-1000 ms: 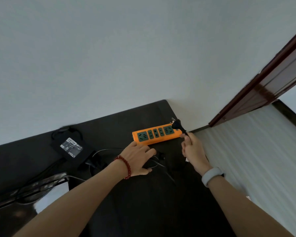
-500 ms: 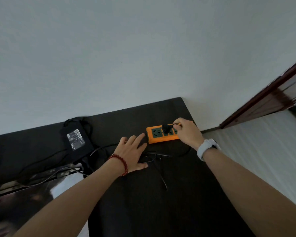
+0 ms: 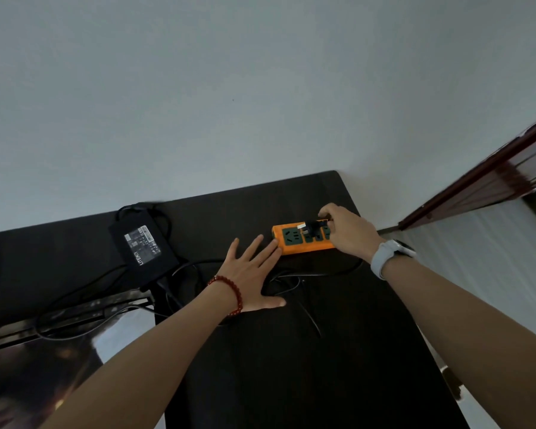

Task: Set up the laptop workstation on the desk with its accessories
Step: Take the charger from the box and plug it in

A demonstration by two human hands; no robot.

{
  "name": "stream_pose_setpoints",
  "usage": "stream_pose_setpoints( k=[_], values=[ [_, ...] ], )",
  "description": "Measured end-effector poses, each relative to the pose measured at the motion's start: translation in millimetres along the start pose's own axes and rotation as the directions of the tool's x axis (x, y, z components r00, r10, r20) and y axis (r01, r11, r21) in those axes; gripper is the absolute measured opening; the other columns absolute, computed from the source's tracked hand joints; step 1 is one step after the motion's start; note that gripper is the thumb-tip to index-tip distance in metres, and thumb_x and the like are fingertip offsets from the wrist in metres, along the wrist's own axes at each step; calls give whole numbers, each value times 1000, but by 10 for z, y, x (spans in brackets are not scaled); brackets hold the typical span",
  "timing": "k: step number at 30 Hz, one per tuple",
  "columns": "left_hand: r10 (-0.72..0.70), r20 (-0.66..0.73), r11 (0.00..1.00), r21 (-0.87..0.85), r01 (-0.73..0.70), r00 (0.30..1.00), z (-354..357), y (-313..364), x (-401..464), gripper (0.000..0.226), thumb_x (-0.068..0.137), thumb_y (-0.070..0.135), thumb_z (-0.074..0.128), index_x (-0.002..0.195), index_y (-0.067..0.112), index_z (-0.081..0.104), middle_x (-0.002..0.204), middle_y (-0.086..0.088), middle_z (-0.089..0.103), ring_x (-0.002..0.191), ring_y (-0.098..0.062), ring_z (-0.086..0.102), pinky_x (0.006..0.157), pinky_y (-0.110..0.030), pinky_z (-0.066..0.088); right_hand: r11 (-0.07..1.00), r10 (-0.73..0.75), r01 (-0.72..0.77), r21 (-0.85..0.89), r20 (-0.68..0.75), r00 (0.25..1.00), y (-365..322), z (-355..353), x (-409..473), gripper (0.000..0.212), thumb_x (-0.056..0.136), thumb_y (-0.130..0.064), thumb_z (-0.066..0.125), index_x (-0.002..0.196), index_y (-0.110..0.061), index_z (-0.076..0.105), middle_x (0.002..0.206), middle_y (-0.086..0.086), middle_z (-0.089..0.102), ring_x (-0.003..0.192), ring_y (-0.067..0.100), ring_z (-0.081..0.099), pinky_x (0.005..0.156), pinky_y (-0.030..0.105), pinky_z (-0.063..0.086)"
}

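At center right of the frame, a right hand [image 3: 348, 233] pinches a black plug [image 3: 313, 231] over an orange power strip [image 3: 304, 241] on the dark desk [image 3: 291, 366]. The left hand [image 3: 249, 274] lies flat, fingers spread, fingertips touching the strip's end. A power adapter [image 3: 143, 246] sits left of center.

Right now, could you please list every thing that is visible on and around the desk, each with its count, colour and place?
orange power strip with green sockets: 1, orange and green, far right part of the desk
black plug: 1, black, above the strip, prongs showing
black power adapter brick with a label: 1, black, far left part of the desk
black cables: several, black, between brick and strip
dark desk: 1, near black, against the wall
dark red door frame: 1, right side
red bead bracelet: 1, left wrist
white wristband: 1, right wrist
left hand: flat on the desk, fingertips touching the strip
right hand: pinches the plug
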State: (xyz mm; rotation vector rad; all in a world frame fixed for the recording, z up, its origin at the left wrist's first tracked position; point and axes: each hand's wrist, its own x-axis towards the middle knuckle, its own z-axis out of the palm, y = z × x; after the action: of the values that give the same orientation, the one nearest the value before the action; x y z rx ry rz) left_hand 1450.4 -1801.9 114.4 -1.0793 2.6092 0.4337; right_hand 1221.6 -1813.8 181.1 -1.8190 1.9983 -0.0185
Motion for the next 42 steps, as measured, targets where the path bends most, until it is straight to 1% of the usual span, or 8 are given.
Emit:
stream_pose_setpoints(
  k=[6, 11, 16, 20, 26, 33, 37, 42],
  values=[
    [25, -55, 983, -178, -35, 998, -114, 57, -84, 91, 79, 66, 46, 146, 25, 1, 155, 1, 14, 143, -15, 9, 114, -46, -4, 952, -73, 84, -295, 49, 996, -114, -109, 1, 11, 93, -23, 48, 100, -16, 45, 96, 7, 61, 73, 25, 56, 62, 34, 41],
    [-61, -211, 854, -516, -58, 976, -192, 80, -247, 79, 86, 41, 56, 141, 38, 1, 115, 4, 61, 106, -12, 57, 106, -29, 34, 963, 130, -163, 213, 161, 978, -116, -245, 83, 14, 84, -6, 50, 93, -16, 48, 77, 11, 62, 57, 21, 59, 51, 31, 48],
    [-214, -328, 746, -662, -63, 920, -321, -115, -346, 77, 89, 30, 56, 141, 43, 0, 120, 3, 57, 106, -15, 59, 95, -32, 46, 595, 272, -443, 670, 350, 896, -174, -412, 60, 17, 86, -4, 42, 78, -14, 53, 66, 10, 55, 54, 17, 51, 51, 26, 39],
    [-380, -338, 718, -694, 44, 861, -421, -277, -301, 75, 90, 26, 53, 143, 40, 2, 124, -2, 49, 111, -23, 55, 96, -34, 41, 360, 147, -456, 814, 433, 889, -217, -447, -28, 26, 92, -17, 33, 92, -8, 57, 76, 14, 60, 63, 20, 47, 59, 28, 35],
    [-529, -275, 727, -634, 262, 803, -556, -497, -250, 69, 94, 27, 45, 145, 33, -1, 126, -12, 46, 101, -39, 56, 89, -46, 45, 946, -68, 24, 323, 125, 990, -333, -317, -13, 15, 93, -21, 51, 86, -11, 61, 72, 4, 59, 63, 14, 52, 61, 28, 41],
    [-515, -383, 837, -415, 356, 767, -580, -562, -253, 65, 95, 18, 43, 146, 24, 5, 141, -8, 33, 81, -34, 58, 61, -36, 44, 952, 1, -1, 305, 0, 1000, -343, -119, 139, 22, 93, -23, 51, 90, -3, 58, 79, 9, 65, 59, 5, 57, 60, 26, 48],
    [-424, -470, 902, -297, 314, 774, -546, -548, -251, 67, 91, 12, 49, 146, 15, 12, 151, -5, 24, 128, -28, 39, 85, -44, 46, 930, 58, -55, 363, 4, 998, -308, -38, 188, 18, 94, -22, 49, 87, -7, 57, 71, 5, 64, 54, 5, 58, 51, 18, 41],
    [-409, -477, 913, -228, 340, 778, -528, -534, -254, 67, 92, 13, 49, 147, 16, 11, 151, -4, 26, 138, -25, 26, 96, -43, 41, 929, 67, -84, 360, 60, 996, -319, 1, 228, 16, 94, -18, 46, 98, -7, 57, 82, 9, 60, 71, 17, 58, 65, 27, 44]
  ],
)
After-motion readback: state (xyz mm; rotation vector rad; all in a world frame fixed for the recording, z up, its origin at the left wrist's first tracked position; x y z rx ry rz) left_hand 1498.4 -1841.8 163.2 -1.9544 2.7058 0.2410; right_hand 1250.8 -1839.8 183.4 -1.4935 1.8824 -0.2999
